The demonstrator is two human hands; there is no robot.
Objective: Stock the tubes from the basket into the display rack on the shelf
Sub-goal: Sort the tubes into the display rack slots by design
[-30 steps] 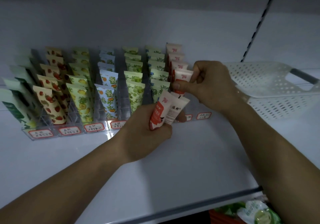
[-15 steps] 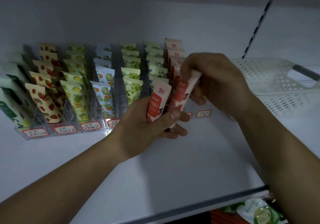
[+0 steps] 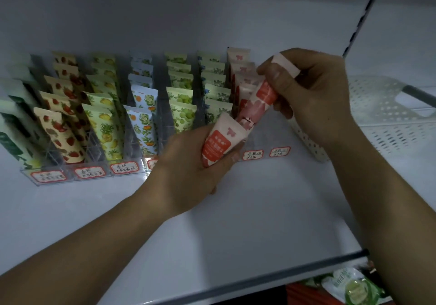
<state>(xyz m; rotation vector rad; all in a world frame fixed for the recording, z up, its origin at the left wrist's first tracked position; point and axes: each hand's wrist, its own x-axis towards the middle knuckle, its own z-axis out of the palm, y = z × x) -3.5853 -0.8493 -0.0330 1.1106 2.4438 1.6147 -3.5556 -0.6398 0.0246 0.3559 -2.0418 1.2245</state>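
Note:
My left hand (image 3: pixel 188 163) grips a red-and-white tube (image 3: pixel 218 143) in front of the clear display rack (image 3: pixel 94 174). My right hand (image 3: pixel 316 97) holds a second red-and-white tube (image 3: pixel 262 101) by its flat top end, tilted with its cap end down over the rack's red-tube lane (image 3: pixel 239 73). That lane has several red-and-white tubes standing behind the tilted one. The rack's other lanes hold rows of fruit-patterned tubes. The white perforated basket (image 3: pixel 382 120) sits on the shelf to the right, partly hidden by my right wrist.
Handwritten price labels (image 3: pixel 253 154) line the rack's front edge. The white shelf (image 3: pixel 236 222) has open surface in front of the rack, ending at a metal front rail (image 3: pixel 283 274). Green packaged goods (image 3: pixel 354 288) show on the level below at bottom right.
My right hand pulled one tube out of my left hand's grip and lifted it up and right over the red-tube lane. My left hand now holds a single tube.

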